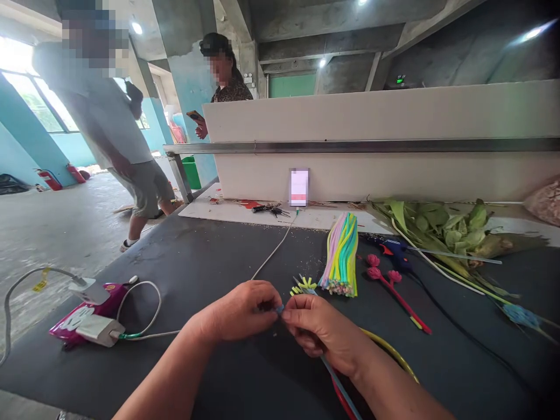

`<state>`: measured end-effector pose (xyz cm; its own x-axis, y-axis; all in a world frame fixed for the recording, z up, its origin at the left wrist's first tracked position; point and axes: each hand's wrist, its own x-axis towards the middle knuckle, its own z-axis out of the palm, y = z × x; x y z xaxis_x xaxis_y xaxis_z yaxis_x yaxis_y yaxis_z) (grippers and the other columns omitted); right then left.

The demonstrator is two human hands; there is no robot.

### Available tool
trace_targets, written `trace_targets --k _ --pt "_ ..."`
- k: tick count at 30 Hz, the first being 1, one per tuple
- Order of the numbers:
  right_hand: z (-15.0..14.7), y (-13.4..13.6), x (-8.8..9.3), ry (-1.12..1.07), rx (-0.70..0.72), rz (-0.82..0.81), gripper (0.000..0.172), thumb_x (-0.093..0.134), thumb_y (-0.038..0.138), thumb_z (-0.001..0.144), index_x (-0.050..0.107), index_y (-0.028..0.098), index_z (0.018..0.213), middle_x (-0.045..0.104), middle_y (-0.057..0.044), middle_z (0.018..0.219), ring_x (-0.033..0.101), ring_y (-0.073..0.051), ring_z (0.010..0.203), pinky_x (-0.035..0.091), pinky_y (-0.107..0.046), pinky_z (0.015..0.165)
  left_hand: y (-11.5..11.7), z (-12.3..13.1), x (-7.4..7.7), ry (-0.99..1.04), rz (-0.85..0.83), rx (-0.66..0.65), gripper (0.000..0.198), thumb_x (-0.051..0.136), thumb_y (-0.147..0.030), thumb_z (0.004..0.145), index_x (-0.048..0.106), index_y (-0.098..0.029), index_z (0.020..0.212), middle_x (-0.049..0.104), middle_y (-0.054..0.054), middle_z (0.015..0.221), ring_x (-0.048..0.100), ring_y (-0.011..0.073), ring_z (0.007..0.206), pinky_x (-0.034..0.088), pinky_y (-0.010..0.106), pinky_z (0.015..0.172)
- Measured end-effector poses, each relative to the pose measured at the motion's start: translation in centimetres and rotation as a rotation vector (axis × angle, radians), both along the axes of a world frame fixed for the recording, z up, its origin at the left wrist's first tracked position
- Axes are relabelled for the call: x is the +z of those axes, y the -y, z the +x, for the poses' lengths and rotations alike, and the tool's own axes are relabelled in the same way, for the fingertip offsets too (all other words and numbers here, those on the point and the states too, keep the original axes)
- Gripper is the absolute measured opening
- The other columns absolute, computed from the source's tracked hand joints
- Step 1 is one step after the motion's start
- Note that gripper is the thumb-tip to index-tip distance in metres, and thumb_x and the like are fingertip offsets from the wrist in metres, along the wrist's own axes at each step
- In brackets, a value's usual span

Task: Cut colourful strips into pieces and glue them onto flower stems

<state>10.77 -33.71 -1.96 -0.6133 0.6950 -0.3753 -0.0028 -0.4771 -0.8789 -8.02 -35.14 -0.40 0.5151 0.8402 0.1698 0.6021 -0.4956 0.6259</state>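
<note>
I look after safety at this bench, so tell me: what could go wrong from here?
1. The white cable runs behind the left hand to the upright phone; a snag might topple it.
2. The small blue piece sits at the fingertips of the left and right hand, so it could slip.
3. The glue gun lies near the pink-tipped red stem; if hot, it might scorch that.

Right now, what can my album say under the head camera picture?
Left hand and right hand meet at a blue bit, near a bright bundle and pink balls.
</note>
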Motion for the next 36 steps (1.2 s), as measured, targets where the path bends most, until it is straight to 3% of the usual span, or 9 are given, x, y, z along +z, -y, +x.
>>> trace_targets --k 6,11,14,19,26,32,36 --pt "-0.2 0.7 1.1 0.047 -0.026 0.174 0.024 0.068 0.032 0.068 0.048 0.020 0.075 0.040 0.010 0.054 0.022 -0.002 0.039 0.012 -0.019 0.038 -0.2 -1.1 0.1 0.179 -0.439 -0.107 0.014 0.054 -0.027 0.078 0.058 -0.015 0.084 0.048 -0.004 0.068 0.038 0.0068 0.059 0.033 0.019 0.055" --pt "-1.0 1.0 0.7 0.216 -0.132 0.484 0.014 0.064 0.030 0.070 0.055 0.020 0.071 0.051 0.004 0.060 0.041 -0.009 0.052 0.031 -0.022 0.048 -0.4 -1.1 -0.2 0.450 -0.658 -0.092 0.017 0.059 -0.032 0.077 0.056 -0.015 0.080 0.055 -0.001 0.069 0.047 0.0089 0.063 0.037 0.021 0.060" --pt "-1.3 1.1 0.2 0.287 -0.199 0.573 0.014 0.062 0.033 0.070 0.057 0.020 0.068 0.054 0.002 0.060 0.045 -0.013 0.057 0.035 -0.025 0.053 -0.4 -0.7 -0.2 0.520 -0.666 -0.004 0.015 0.060 -0.029 0.075 0.057 -0.015 0.077 0.058 0.000 0.066 0.052 0.0099 0.063 0.039 0.023 0.063" --pt "-1.4 1.1 -0.4 0.333 -0.214 0.607 0.016 0.058 0.035 0.072 0.055 0.020 0.067 0.044 0.004 0.056 0.036 -0.011 0.052 0.030 -0.025 0.048 -0.4 -0.2 -0.1 0.527 -0.621 0.127 0.010 0.062 -0.023 0.071 0.058 -0.014 0.073 0.058 -0.001 0.065 0.052 0.0095 0.061 0.040 0.023 0.061" --pt "-1.3 0.8 -0.9 0.314 -0.297 0.637 0.012 0.056 0.030 0.073 0.052 0.020 0.066 0.042 0.004 0.056 0.036 -0.010 0.052 0.030 -0.023 0.047 -0.4 0.3 -0.3 0.505 -0.509 0.221 0.012 0.066 -0.023 0.068 0.060 -0.014 0.072 0.059 -0.001 0.064 0.052 0.0097 0.061 0.040 0.022 0.059" --pt "-1.3 1.2 -0.2 0.254 -0.343 0.618 0.013 0.058 0.031 0.072 0.053 0.020 0.066 0.040 0.005 0.056 0.033 -0.009 0.050 0.029 -0.022 0.045 -0.4 -0.2 -0.2 0.713 -0.594 0.110 0.022 0.061 -0.034 0.077 0.062 -0.012 0.076 0.065 0.005 0.070 0.060 0.0129 0.068 0.044 0.026 0.069" --pt "-1.1 1.4 -0.1 0.163 -0.273 0.606 0.016 0.056 0.033 0.076 0.052 0.019 0.068 0.038 0.006 0.054 0.029 -0.008 0.047 0.025 -0.020 0.042 -0.6 -0.6 -1.0 0.878 -0.754 0.034 0.022 0.067 -0.032 0.073 0.061 -0.011 0.075 0.065 0.006 0.067 0.061 0.0127 0.063 0.046 0.026 0.066"
